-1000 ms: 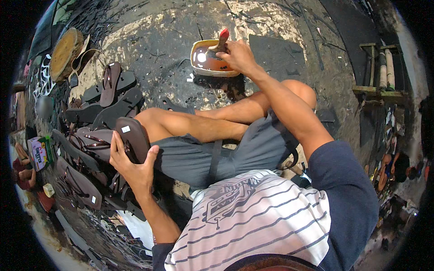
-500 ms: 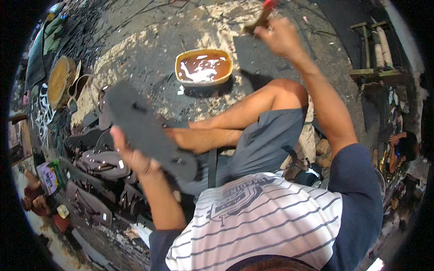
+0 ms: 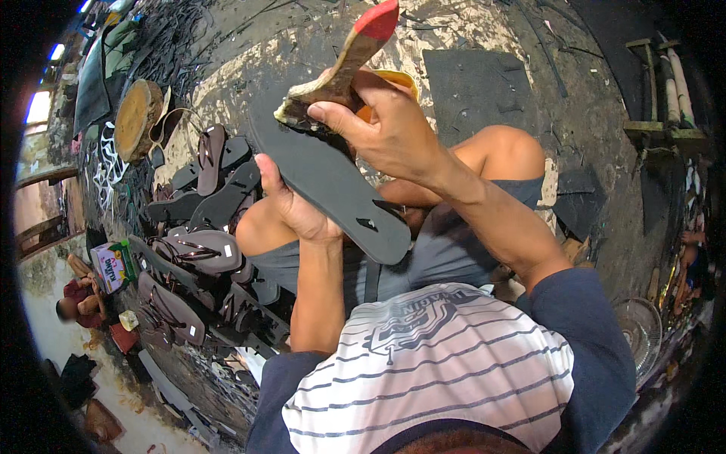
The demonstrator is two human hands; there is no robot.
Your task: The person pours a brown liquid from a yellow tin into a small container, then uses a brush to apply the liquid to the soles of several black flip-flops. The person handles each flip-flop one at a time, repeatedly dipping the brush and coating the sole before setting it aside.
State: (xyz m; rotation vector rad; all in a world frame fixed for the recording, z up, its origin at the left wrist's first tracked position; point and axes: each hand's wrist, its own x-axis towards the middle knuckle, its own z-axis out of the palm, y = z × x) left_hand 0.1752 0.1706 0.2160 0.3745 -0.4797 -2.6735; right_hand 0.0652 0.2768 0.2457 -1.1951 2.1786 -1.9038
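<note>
My left hand (image 3: 299, 216) supports a long dark grey sandal sole (image 3: 333, 181) from its near side, thumb along the edge. Black strap ends show at the holes near its heel end. In my right hand (image 3: 397, 125) is a glue brush (image 3: 344, 72) with a red-tipped handle, its pale, smeared head down against the far part of the sole. A wet dark patch lies under the brush. Behind my right hand, only the yellow rim of a basin (image 3: 404, 79) shows; what it holds is hidden.
Finished thong sandals (image 3: 200, 250) are heaped at my left, by a round wooden block (image 3: 138, 121). A dark flat sheet (image 3: 478, 91) lies beyond my right knee. Wooden frames (image 3: 665, 98) stand far right. People sit at the far left (image 3: 87, 299) and far right.
My right hand has brought the brush from the far right down onto the sole. The sole has moved to the right, and the basin is now mostly covered by my hand.
</note>
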